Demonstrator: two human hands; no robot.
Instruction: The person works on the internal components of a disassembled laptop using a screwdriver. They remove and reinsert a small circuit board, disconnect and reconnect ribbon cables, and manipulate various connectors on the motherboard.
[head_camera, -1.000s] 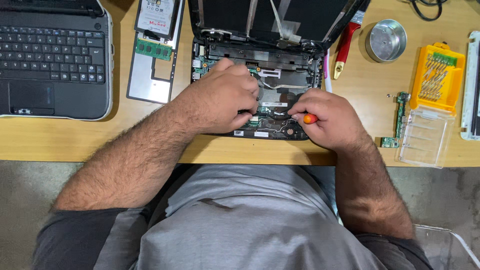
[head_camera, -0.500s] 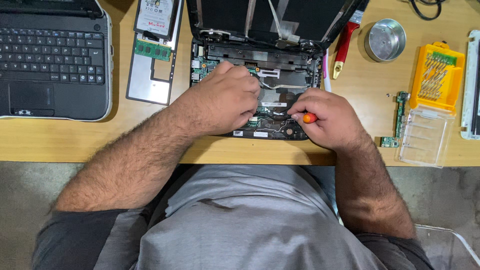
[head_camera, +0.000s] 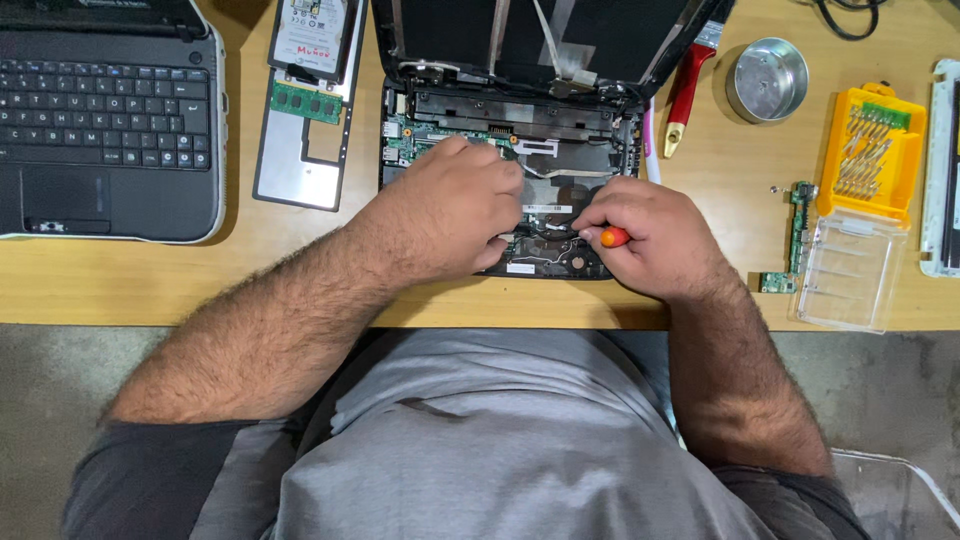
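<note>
While my left hand (head_camera: 455, 205) lies flat on the opened black laptop chassis with its bare green circuit board (head_camera: 505, 195), its fingers loosely curled and gripping nothing I can make out, my right hand (head_camera: 650, 238) has its fingers pinched shut around a small orange-handled screwdriver (head_camera: 613, 237) over the chassis's near right corner. The chassis sits at the middle of the wooden bench (head_camera: 300, 270). Right of it stands a yellow plastic bit case (head_camera: 870, 150); left of it lies a closed-up black laptop with keyboard (head_camera: 105, 115).
</note>
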